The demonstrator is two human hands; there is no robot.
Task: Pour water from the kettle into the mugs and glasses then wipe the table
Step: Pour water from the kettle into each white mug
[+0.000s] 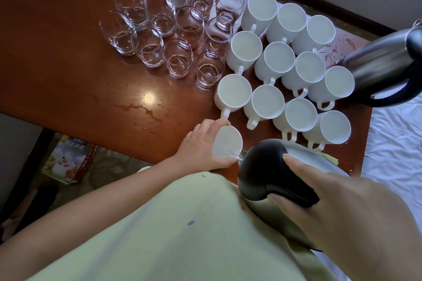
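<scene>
Clear glasses (pixel 169 29) are standing on the brown table (pixel 57 52). The left hand (pixel 201 146) is wrapping around a white mug (pixel 227 142) near the table's edge. The right hand (pixel 331 203) is gripping the tipped kettle (pixel 269 173), and water is pouring in.

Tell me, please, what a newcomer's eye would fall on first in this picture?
First the kettle near the table's front edge, gripped by the right hand and tipped toward a white mug that the left hand steadies. Behind it, white mugs crowd the right of the table, with clear glasses to their left. A water spill glints near the front edge.
</scene>
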